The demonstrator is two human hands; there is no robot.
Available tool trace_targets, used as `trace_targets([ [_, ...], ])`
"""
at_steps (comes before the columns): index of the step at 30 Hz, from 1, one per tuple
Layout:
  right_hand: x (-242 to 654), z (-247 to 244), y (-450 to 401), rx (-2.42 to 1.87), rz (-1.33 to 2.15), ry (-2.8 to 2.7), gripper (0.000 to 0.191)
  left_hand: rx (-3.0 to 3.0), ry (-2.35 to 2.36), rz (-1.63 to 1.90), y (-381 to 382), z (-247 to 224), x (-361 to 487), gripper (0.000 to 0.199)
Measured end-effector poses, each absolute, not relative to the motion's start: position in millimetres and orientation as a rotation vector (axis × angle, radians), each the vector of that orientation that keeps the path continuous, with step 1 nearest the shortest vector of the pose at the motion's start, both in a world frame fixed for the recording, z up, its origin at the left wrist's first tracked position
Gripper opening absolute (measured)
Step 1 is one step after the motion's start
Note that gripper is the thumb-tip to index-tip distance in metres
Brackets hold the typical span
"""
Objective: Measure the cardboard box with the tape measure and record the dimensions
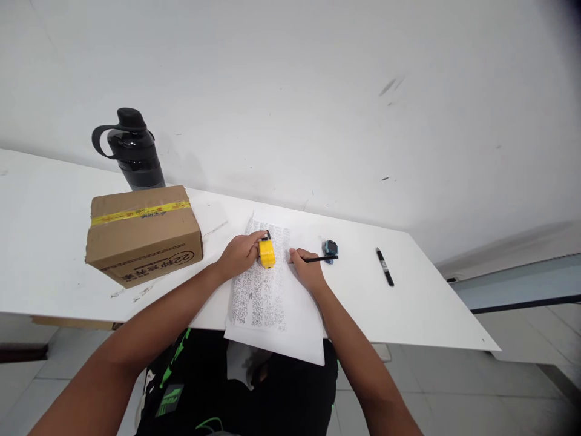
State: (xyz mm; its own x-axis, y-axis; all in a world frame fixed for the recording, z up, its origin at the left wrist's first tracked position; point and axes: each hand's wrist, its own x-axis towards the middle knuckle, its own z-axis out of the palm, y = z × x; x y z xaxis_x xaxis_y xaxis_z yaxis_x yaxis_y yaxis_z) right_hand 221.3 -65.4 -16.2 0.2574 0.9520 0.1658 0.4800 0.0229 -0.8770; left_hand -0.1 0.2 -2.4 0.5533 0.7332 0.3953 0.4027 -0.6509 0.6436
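Gripping the yellow gadget (267,254) over the marked sheet (261,303), the left hand (239,254) apparently steadies it, while the right hand (308,270) pinches a black pen (325,258), slanted low as if for writing.

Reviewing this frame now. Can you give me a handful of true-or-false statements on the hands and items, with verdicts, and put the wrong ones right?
1. The right hand holds a black pen. True.
2. The left hand is on the box. False: it holds the yellow object, over the paper.
3. The bottle is partly hidden by the box. True.
4. The second pen lies on the paper. False: it lies on the table, to the right of the blue item.
5. The paper extends past the table's near edge. True.
6. The top of the box is open. False: it is shut, with yellow tape across it.
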Motion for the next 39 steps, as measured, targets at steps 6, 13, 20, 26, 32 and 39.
trace_targets([
  [6,221.2,-16.3,-65.0,-1.609,0.627,-1.311,0.037,2.373,0.909,0.824,2.0,-0.7,0.4,0.039],
  [13,220.5,-17.8,-64.8,-1.62,0.561,-1.272,0.038,2.406,0.969,0.72,0.3,3.4,2.7,0.042],
  [20,222.0,-19.3,-64.7,-1.63,0.578,-1.296,0.038,2.459,0.915,0.701,2.2,0.7,1.6,0.039],
  [26,220.6,-18.7,-65.7,-1.641,0.542,-1.279,0.04,2.47,0.593,0.782,0.4,2.3,-0.6,0.042],
  [32,223.8,-13.4,-65.5,-1.75,0.325,-1.08,0.048,2.26,0.555,0.831,-13.1,10.6,-0.4,0.038],
  [39,236.9,-24.2,-59.7,-1.768,0.101,-1.298,0.038,1.688,0.691,0.693,-8.5,16.5,0.2,0.032],
])
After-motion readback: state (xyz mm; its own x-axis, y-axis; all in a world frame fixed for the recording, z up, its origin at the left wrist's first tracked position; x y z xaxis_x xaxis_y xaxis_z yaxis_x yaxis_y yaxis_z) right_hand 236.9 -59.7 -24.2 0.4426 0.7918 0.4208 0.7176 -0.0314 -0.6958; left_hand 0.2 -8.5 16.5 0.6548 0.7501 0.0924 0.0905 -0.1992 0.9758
